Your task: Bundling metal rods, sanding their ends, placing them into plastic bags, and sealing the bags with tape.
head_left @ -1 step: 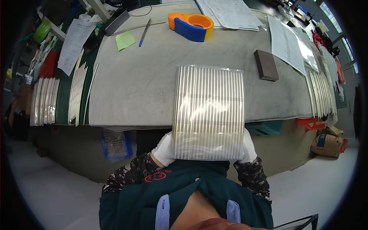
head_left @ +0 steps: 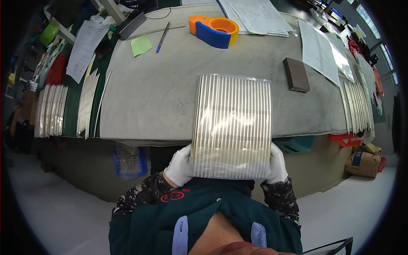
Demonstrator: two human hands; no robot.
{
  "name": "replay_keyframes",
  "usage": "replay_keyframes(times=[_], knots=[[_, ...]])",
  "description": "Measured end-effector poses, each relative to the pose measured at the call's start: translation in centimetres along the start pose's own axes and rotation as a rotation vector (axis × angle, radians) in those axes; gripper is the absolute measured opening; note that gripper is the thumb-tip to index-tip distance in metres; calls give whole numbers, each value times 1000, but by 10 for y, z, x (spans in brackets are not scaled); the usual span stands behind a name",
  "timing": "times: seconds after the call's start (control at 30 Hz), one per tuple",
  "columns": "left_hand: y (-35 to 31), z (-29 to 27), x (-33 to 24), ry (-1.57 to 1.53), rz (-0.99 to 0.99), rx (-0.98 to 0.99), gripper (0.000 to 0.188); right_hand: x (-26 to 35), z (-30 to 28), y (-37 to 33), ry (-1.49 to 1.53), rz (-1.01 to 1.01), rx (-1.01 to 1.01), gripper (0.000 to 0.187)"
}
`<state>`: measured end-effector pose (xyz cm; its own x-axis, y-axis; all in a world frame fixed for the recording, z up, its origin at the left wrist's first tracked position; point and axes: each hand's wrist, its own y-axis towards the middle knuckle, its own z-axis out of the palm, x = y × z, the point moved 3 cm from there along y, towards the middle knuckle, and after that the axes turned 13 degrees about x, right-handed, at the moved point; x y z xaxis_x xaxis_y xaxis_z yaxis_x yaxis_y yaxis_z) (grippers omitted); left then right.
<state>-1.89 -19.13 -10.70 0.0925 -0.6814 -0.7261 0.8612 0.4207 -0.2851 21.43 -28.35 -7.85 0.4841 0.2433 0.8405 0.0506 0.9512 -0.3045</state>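
Note:
A flat clear plastic bag (head_left: 232, 112) holds a row of slim, silvery metal rods lying side by side. Its far part is over the grey table, and its near end reaches past the front edge toward my body. White gloves cover both my hands. My left hand (head_left: 178, 166) grips the bag's near left side, and my right hand (head_left: 278, 165) grips the near right side. Some fingers are hidden under the bag. At the near end the plastic is loose and creased, with light glaring off it.
On the grey table (head_left: 144, 102) are a brown block (head_left: 296, 75), an orange and blue tape dispenser (head_left: 213, 32), a pen (head_left: 162, 37) and a green note (head_left: 140, 46). Papers (head_left: 255, 15) lie at the back. More rods (head_left: 88, 104) stand left, others (head_left: 358, 106) right.
The whole view has shifted very slightly. My left glove shows a little more beside the bag; the bag stays in both hands.

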Motion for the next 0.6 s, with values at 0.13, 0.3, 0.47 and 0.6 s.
replay_keyframes(times=[0.13,0.3,0.47,0.6], knots=[[-18,24,-32,-559,126,63,48,16,18,-2,456,-33,158,50],[6,35,-41,-153,-45,45,53,16,18,15,412,134,125,46],[7,37,-22,-240,50,74,50,19,35,6,282,91,159,53],[-14,38,-12,-266,74,178,47,9,44,-9,274,74,174,58]])
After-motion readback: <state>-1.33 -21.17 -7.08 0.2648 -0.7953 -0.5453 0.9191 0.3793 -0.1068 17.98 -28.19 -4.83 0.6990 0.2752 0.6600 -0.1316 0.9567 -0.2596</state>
